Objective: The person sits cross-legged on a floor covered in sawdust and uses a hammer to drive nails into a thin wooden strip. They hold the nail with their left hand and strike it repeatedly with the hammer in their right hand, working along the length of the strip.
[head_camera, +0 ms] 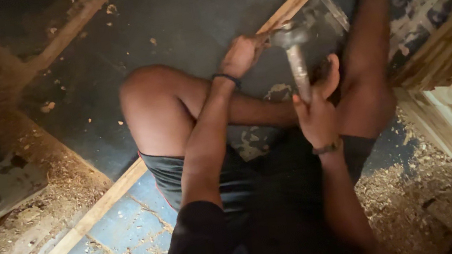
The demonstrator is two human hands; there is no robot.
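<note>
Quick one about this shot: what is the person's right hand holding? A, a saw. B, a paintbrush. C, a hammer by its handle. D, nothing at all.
C: the right hand is closed round the handle of a hammer, whose metal head sits up by the long wooden strip that the left hand holds.

A wooden strip (pixel 296 0) lies on the floor (pixel 181 15), stacked boards (pixel 451 48) to its right.
</note>
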